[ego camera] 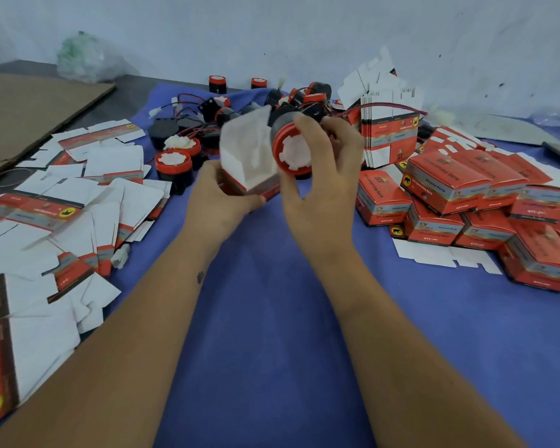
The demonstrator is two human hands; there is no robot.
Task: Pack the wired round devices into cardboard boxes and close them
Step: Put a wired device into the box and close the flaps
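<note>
My left hand grips an open cardboard box, red outside and white inside, with its flaps standing up. My right hand holds a round device with a red rim, white face and black body, right beside the box's open mouth. A red and black wire runs from the device to the back right. More round wired devices lie in a heap behind my hands.
Flat unfolded box blanks cover the left side of the blue cloth. Closed red boxes are piled on the right, with a stack of flat blanks behind them. A brown cardboard sheet lies far left.
</note>
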